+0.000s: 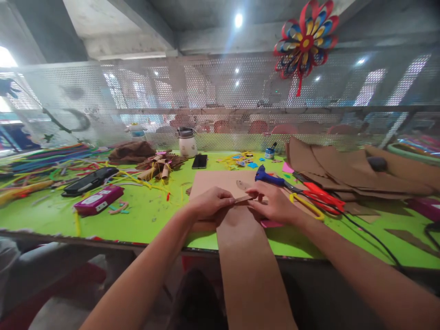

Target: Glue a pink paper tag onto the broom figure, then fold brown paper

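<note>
Both hands pinch the top edge of a brown paper strip (247, 256): left hand (209, 203), right hand (273, 204). Blue glue gun (270, 176) just beyond right hand, scissors (316, 197) right of it, green desk (147, 215) under all.

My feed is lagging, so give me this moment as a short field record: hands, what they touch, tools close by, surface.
left hand: pressing on the brown paper strip
right hand: pinching the strip's top edge
strip: hangs over the table's near edge
tools near right hand: blue glue gun, red scissors, yellow scissors
surface: green table
left side: pink box
</note>
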Demonstrator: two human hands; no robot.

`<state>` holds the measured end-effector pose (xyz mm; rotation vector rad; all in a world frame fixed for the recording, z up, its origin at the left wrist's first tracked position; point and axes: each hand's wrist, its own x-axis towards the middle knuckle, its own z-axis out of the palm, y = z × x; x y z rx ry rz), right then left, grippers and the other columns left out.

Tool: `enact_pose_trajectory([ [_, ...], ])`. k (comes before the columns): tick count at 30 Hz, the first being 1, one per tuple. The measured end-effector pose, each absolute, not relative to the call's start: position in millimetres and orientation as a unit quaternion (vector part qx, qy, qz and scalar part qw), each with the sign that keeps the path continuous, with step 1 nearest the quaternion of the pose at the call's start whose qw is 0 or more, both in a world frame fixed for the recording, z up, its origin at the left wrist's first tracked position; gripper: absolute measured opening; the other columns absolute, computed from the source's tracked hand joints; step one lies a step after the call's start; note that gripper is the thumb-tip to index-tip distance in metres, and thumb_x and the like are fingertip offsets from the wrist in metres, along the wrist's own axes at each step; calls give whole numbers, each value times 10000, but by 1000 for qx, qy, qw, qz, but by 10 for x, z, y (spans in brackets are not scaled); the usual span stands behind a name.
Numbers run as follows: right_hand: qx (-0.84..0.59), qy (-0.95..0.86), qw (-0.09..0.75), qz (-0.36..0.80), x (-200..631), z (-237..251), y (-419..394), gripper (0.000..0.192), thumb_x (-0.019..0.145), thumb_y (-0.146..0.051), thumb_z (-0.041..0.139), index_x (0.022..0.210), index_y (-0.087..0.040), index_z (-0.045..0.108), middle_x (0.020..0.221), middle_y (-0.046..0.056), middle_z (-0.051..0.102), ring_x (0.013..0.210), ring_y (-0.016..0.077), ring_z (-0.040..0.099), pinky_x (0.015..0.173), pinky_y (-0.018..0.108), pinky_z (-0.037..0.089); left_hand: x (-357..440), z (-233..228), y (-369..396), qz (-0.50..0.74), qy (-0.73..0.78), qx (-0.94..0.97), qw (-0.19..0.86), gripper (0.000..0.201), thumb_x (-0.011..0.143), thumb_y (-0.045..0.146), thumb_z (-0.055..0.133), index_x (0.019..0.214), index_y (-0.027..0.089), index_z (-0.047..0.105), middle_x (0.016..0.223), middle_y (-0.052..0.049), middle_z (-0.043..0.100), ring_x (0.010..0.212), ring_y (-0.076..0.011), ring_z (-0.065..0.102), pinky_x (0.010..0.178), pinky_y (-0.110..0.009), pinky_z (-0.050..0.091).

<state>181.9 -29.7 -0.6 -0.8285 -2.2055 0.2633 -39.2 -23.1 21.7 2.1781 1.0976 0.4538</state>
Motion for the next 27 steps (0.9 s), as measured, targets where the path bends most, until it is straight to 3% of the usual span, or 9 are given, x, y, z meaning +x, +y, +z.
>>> enact_pose_trajectory([
  [3,-391,-808,373,235,1805,46,-328,264,784,-345,561,947,-149,628,798,53,620,672,149,554,584,260,437,-376,240,-249,172,404,838,323,333,839,409,428,721,134,573,630,22,466,592,-103,386,552,-214,293],
  [6,-444,-752,346,343,1769,40,-336,365,787,-501,523,728,-151,611,542,0,545,474,113,478,453,238,350,-344,263,-273,174,394,843,323,342,848,409,417,727,130,574,653,13,496,609,-107,407,571,-216,313],
  [9,-450,-707,352,416,1743,8,-324,425,738,-567,551,598,-166,525,420,-38,455,380,83,392,394,224,270,-318,281,-288,173,396,845,315,347,845,419,424,720,130,568,662,11,506,621,-110,417,581,-216,322],
  [15,-443,-665,377,468,1745,8,-312,406,649,-545,646,597,-160,529,427,-66,415,359,51,308,368,208,209,-324,287,-300,177,385,849,317,351,843,423,439,749,126,600,650,16,505,610,-103,408,576,-217,317],
  [27,-411,-615,362,566,1783,-27,-283,385,635,-489,702,616,-163,498,426,-85,407,323,33,304,352,199,176,-338,237,-304,183,417,793,404,363,776,465,532,778,118,638,619,16,497,547,-86,365,507,-211,267],
])
